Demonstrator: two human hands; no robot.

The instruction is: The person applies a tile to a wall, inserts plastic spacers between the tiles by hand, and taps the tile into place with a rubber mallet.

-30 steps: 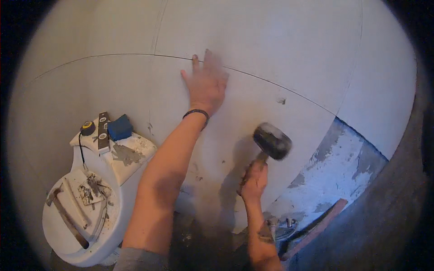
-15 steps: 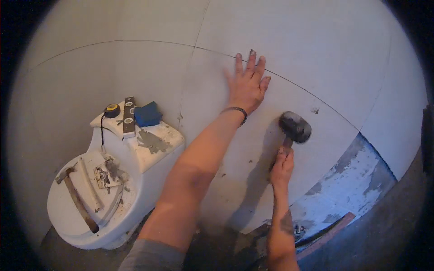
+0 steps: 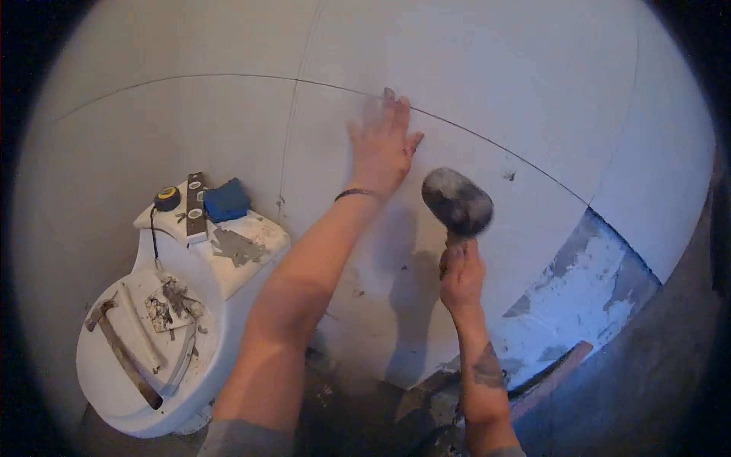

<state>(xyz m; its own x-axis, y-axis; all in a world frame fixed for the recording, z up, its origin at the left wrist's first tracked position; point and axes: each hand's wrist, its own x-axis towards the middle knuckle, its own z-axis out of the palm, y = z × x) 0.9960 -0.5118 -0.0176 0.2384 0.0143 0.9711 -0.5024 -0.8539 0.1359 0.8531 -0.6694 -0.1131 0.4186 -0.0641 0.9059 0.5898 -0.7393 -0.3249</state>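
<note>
My left hand (image 3: 381, 156) lies flat against a large pale wall tile (image 3: 335, 228), its spread fingertips at the thin joint with the tile above. Some of its fingers are smeared by motion. A dark bracelet (image 3: 358, 192) circles that wrist. My right hand (image 3: 463, 278) is wrapped round the short handle of a rubber mallet (image 3: 458, 202). The mallet's dark, grey-smudged head is raised to the right of my left hand, in front of the same tile. Its shadow falls on the tile below; I cannot tell whether the head touches the surface.
At left, a white toilet (image 3: 114, 381) bears a claw hammer (image 3: 126, 354), a scraper (image 3: 171, 305), a spirit level (image 3: 196, 209), a tape measure (image 3: 167, 199) and a blue sponge (image 3: 227, 199). Bare, mortar-marked wall (image 3: 582, 282) shows at lower right, above a reddish strip (image 3: 552, 373).
The view has shifted a little. My left hand is slightly further left along the joint, still flat. The mallet has swung left and up, closer to that hand, and its head looks larger.
</note>
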